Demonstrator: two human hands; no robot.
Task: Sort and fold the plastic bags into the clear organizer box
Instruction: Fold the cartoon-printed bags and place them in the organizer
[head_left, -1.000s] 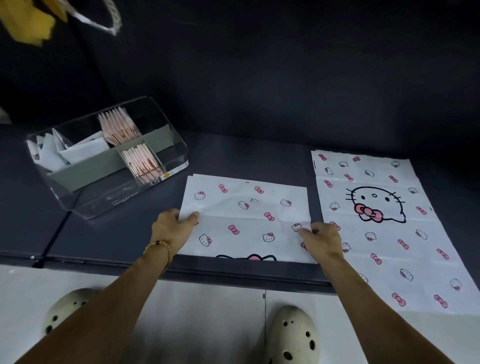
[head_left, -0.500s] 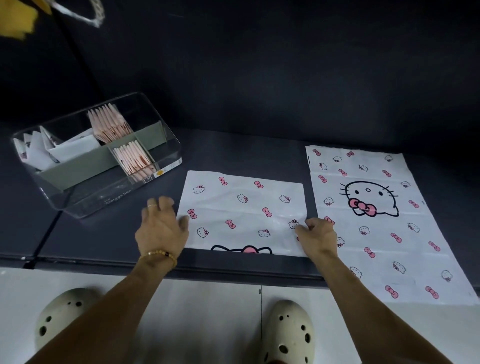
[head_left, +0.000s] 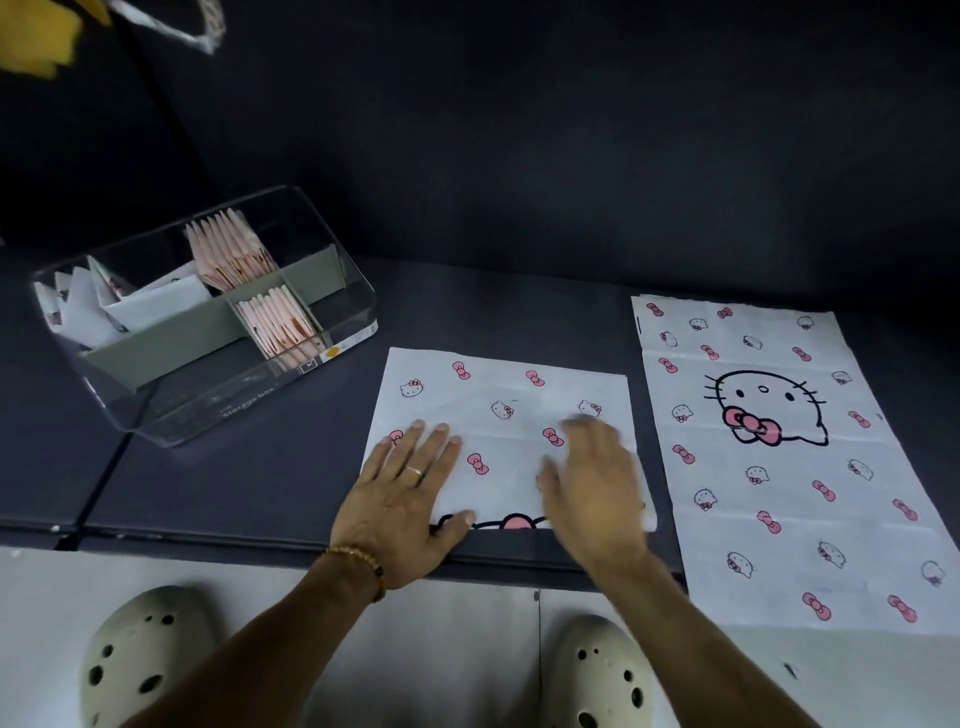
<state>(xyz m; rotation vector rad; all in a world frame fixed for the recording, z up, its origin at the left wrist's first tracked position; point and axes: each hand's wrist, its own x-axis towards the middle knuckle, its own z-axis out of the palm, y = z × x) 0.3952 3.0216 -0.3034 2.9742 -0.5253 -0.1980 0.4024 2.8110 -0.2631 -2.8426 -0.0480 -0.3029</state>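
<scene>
Both hands (head_left: 498, 499) flat, fingers spread

We see a dark grey, matte work surface (head_left: 270, 467) with a thin seam (head_left: 106, 470) that runs across its left part. Behind it stands a dark, plain wall (head_left: 571, 156). In front of the surface, the floor is of pale, light grey tiles (head_left: 457, 639). On the floor are two cream-coloured foam clogs with round holes, one at the left (head_left: 140, 660) and one more to the right (head_left: 597, 675). In the upper left corner there is a blurred yellow object (head_left: 36, 36); beside it hangs a whitish loop (head_left: 192, 31), which we cannot identify.
</scene>
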